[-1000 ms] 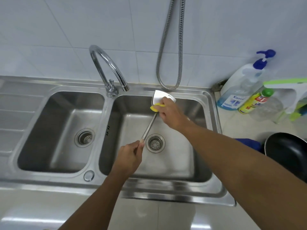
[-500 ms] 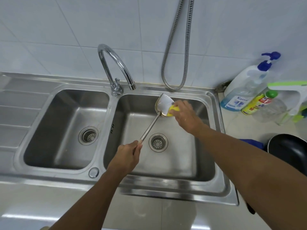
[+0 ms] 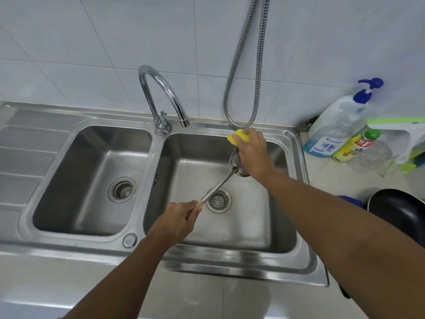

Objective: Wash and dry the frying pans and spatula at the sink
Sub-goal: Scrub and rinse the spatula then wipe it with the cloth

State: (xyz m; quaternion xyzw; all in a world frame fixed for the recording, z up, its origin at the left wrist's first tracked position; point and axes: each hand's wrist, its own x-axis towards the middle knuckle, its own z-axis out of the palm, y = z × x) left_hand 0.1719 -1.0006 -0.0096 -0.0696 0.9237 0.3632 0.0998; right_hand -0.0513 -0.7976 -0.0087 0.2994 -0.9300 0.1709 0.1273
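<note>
1. The spatula (image 3: 220,183) is held over the right basin of the sink (image 3: 299,203), its blade near the back right corner and its handle slanting down toward the drain (image 3: 218,200).
2. The left hand (image 3: 177,221) is clenched around the handle end.
3. The right hand (image 3: 251,153) grips a yellow sponge (image 3: 238,136) and covers most of the blade.
4. Recommended: keep the handle braced, scrub both blade faces and the neck, and work over the basin.
5. The faucet (image 3: 161,95) shows no water running; rinsing is judged not yet done.
6. 1 frying pan (image 3: 400,210) waits on the counter at the sink's right edge.
</note>
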